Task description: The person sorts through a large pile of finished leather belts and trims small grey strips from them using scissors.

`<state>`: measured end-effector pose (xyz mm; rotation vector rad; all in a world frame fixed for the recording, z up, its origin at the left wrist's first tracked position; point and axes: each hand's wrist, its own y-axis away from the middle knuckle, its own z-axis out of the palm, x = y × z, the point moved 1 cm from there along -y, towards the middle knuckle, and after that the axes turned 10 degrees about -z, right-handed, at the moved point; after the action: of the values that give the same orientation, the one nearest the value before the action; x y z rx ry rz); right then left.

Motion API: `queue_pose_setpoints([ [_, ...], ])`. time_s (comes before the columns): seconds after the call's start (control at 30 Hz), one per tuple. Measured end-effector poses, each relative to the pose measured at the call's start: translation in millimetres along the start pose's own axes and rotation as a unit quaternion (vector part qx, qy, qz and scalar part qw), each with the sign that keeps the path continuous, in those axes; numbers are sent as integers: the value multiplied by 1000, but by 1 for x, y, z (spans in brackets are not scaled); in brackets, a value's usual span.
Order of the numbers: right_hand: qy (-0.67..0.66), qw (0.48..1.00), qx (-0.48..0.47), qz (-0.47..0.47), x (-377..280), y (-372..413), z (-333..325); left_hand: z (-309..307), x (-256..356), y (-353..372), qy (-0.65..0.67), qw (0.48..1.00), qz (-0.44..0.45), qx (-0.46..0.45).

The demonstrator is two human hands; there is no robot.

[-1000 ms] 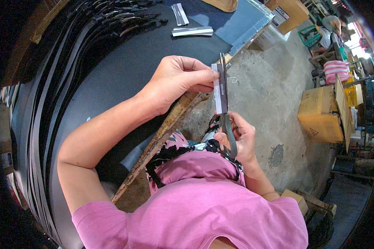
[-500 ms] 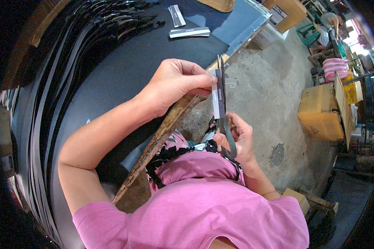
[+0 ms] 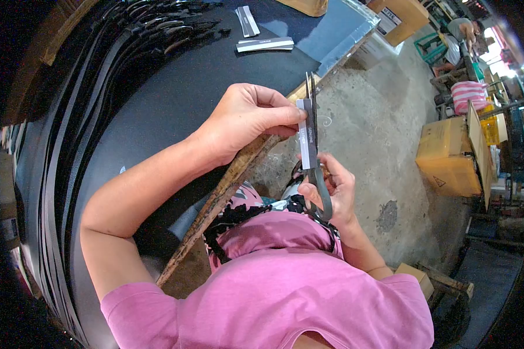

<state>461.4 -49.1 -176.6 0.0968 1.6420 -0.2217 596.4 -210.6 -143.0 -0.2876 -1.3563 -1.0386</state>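
Note:
Between the thumb and fingers of my left hand (image 3: 262, 116) is the upper end of a grey and white printed label strip (image 3: 307, 136). My right hand (image 3: 333, 189) is closed round the handles of a pair of dark scissors (image 3: 321, 195). The blades point up and away, slightly apart at the tips, and lie along the right edge of the strip. Near the table's far edge lie a short stack of similar strips (image 3: 265, 44) and another small stack (image 3: 247, 21).
Long black strips (image 3: 93, 87) hang over the left side of the dark-covered table (image 3: 157, 104), which has a worn wooden edge (image 3: 215, 203). Cardboard boxes (image 3: 448, 157) stand on the concrete floor at right. Another person (image 3: 463, 35) bends at the far right.
The scissors' blades have spread a little at the tips. The strip has shifted slightly and its printing now faces more towards me. My left hand has hardly moved.

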Motion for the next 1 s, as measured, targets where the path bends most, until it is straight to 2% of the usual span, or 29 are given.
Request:
queue_pose_setpoints([
  [0.53,-28,999,15,17,0,6,5,2,-1,2,-10,1000,5,-1],
  [0.93,45,998,25,27,1,16,9,7,0,6,-39,999,5,2],
  [1.0,-9,998,48,27,-6,17,15,9,0,7,-43,999,4,-2],
])
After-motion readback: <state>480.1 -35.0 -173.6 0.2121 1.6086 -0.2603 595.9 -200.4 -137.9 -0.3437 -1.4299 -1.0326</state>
